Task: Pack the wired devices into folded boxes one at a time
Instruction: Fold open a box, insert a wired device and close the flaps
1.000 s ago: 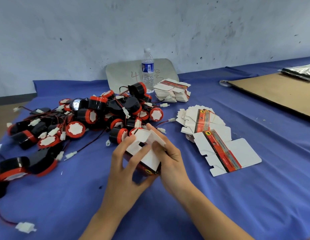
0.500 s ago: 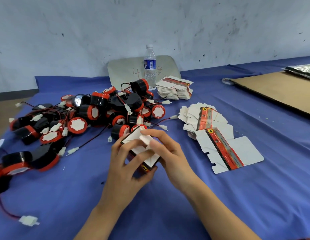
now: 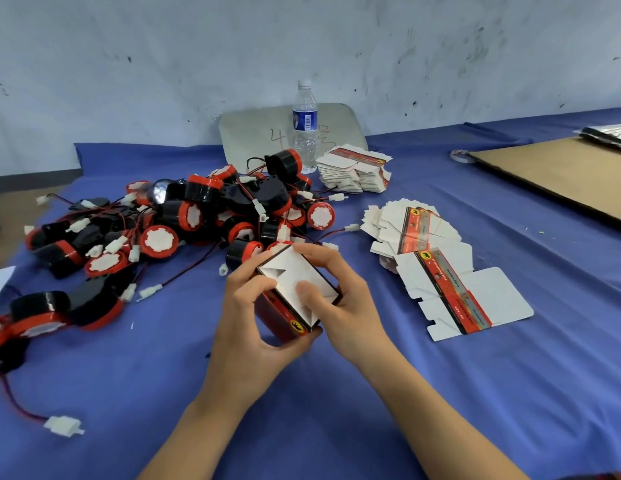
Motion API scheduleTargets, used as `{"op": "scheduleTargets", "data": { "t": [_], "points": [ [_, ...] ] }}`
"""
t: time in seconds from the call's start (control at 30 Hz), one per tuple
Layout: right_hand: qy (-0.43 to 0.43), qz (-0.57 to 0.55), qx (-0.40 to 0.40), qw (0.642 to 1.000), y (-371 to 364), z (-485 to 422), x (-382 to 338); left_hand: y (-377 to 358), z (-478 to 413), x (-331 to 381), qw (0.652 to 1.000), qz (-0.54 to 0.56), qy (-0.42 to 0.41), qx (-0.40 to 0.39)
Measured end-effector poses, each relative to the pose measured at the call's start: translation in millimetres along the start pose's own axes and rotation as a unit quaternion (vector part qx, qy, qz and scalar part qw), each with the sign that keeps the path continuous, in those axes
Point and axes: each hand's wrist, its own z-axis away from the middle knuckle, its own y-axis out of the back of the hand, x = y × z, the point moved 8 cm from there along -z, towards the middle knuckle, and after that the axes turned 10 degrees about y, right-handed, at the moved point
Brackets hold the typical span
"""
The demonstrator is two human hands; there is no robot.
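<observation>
A desk (image 3: 440,393) covered in blue cloth fills most of the view and runs back to a scuffed pale wall. A brown cardboard sheet (image 3: 562,174) lies flat on its far right part. On the left sits a wide heap of wired devices (image 3: 184,216), round black bodies with red rims and white faces, their red and black wires and white plugs tangled among them. Behind the heap a grey board (image 3: 253,136) with red writing leans against the wall. To the right of the heap lies a fanned spread of flat boxes (image 3: 416,226), and the nearest one (image 3: 475,299) lies opened out, white with a red printed band. A neater stack of flat boxes (image 3: 354,169) rests further back, just beside a clear water bottle (image 3: 305,123) that stands upright in front of the board.

In the middle, above the cloth, the left hand (image 3: 246,327) is wrapped around the red side and near corner of a folded box (image 3: 295,268). The right hand (image 3: 350,306) grasps the same box from the other side, its thumb pressing on the white end flaps. One loose white plug (image 3: 63,426) on a red wire lies at the lower left.
</observation>
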Motion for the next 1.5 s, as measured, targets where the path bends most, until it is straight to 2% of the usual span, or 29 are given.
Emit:
{"op": "scheduleTargets", "data": {
  "t": [0.33, 0.5, 0.57, 0.7, 0.83, 1.0, 1.1, 1.2, 1.3, 1.5],
  "points": [
    [0.025, 0.050, 0.004, 0.998, 1.7, 1.5, -2.9, -3.4, -0.2, 8.5, 0.999, -0.018, -0.045, -0.020],
    [0.033, 0.014, -0.012, 0.999, -1.1, 0.9, -4.5, -1.7, -0.2, 8.1, 0.999, -0.023, -0.047, -0.014],
    [0.012, -0.042, -0.006, 0.999, -1.5, 0.2, -3.1, -0.4, 0.5, 5.7, 0.999, -0.007, -0.033, -0.009],
    [-0.102, -0.161, 0.007, 0.982, 6.0, -2.7, 11.4, 0.8, 0.4, -0.6, 0.999, 0.039, -0.003, -0.009],
    [-0.188, -0.187, -0.036, 0.964, 6.2, -1.6, 20.1, -6.1, 2.3, 1.4, 0.998, 0.025, -0.018, -0.046],
    [-0.203, -0.165, -0.084, 0.962, 3.0, 0.8, 20.7, -13.3, 4.9, 11.7, 0.995, -0.005, -0.064, -0.076],
    [-0.196, -0.192, -0.093, 0.957, 2.4, 0.2, 18.6, -12.5, 4.7, 14.1, 0.995, -0.005, -0.066, -0.070],
    [-0.199, -0.251, -0.078, 0.944, 4.0, -1.7, 16.9, -11.6, 3.2, 10.2, 0.997, 0.009, -0.039, -0.062],
    [-0.195, -0.296, -0.073, 0.932, 5.6, -3.2, 13.7, -13.2, 2.4, -2.9, 0.996, 0.029, 0.047, -0.074],
    [-0.175, -0.319, -0.132, 0.922, 3.2, -1.2, 6.9, -20.5, 6.6, -24.1, 0.983, 0.069, 0.122, -0.119]
  ]
}}
